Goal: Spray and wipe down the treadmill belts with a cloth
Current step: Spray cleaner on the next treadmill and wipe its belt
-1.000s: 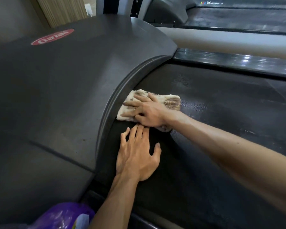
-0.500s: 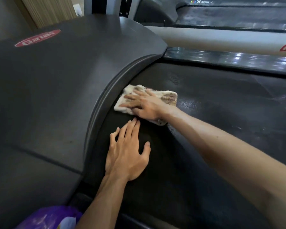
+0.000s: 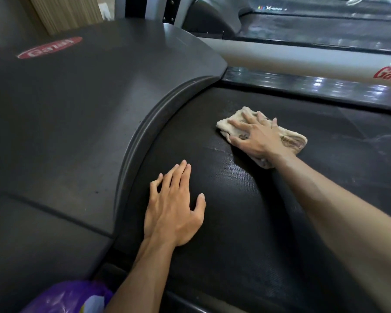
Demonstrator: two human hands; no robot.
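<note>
Head camera looks down on a black textured rubber treadmill belt (image 3: 246, 222). On it lies a folded, stained beige cloth (image 3: 291, 140), well out from the curved edge of the dark grey plastic motor cover (image 3: 88, 114). The right hand (image 3: 255, 136) presses flat on the cloth, fingers spread and straight, gripping nothing. The left hand (image 3: 174, 211) rests palm-down on the bare belt nearer the camera, fingers extended and loosely together, thumb out, well apart from the cloth. A red oval logo sticker (image 3: 49, 50) sits on the cover. A crumpled purple plastic bag (image 3: 66, 297) shows at the bottom edge, beside the left forearm.
</note>
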